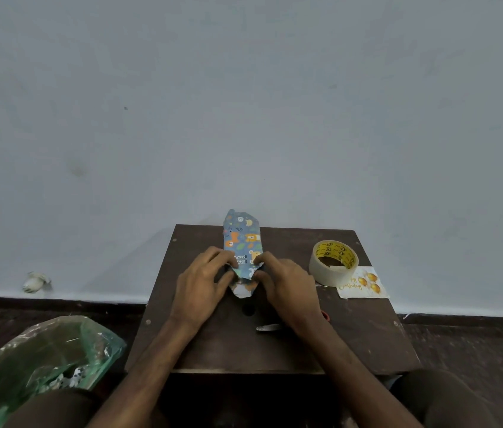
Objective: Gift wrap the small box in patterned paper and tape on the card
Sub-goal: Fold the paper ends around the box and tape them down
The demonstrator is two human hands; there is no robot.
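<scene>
Left hand [203, 278], right hand [285, 281] pinch patterned paper [244, 239] near flaps; I judge end-folding; next needs tape roll [333, 264].

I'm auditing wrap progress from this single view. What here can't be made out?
Head view:
Box: hidden inside the paper.
Near-end fold: covered by left hand and right hand.
Scissors: mostly under the right forearm.
Card wording: too small, partly behind the tape.
Bag: cut off by the bottom-left edge.
</scene>
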